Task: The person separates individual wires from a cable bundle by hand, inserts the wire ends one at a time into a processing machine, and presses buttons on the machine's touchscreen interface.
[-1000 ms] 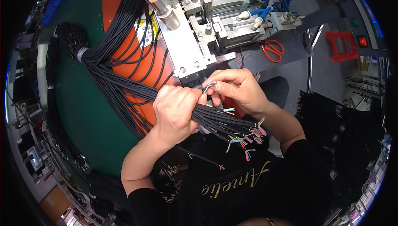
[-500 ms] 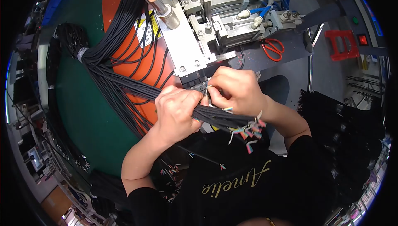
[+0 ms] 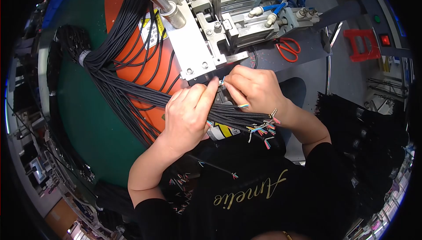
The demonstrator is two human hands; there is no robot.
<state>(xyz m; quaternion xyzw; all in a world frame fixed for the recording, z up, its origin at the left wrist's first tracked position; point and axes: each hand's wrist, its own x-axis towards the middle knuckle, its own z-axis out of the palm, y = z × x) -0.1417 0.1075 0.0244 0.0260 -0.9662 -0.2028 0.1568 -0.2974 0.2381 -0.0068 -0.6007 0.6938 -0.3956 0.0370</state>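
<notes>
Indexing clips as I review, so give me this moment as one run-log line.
left hand: around black cable bundle; right hand: pinching fine wires; bundle's free end: coloured wire tips showing; beyond hands: metal machine

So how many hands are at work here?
2: the left hand grips the black cable bundle; the right hand pinches thin wires near the metal machine. No others show.

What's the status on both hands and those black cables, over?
Left hand closed around black cable bundle. Right hand pinching thin wires near the machine. Nothing plainly blocking; red scissors lie apart from both hands.
</notes>
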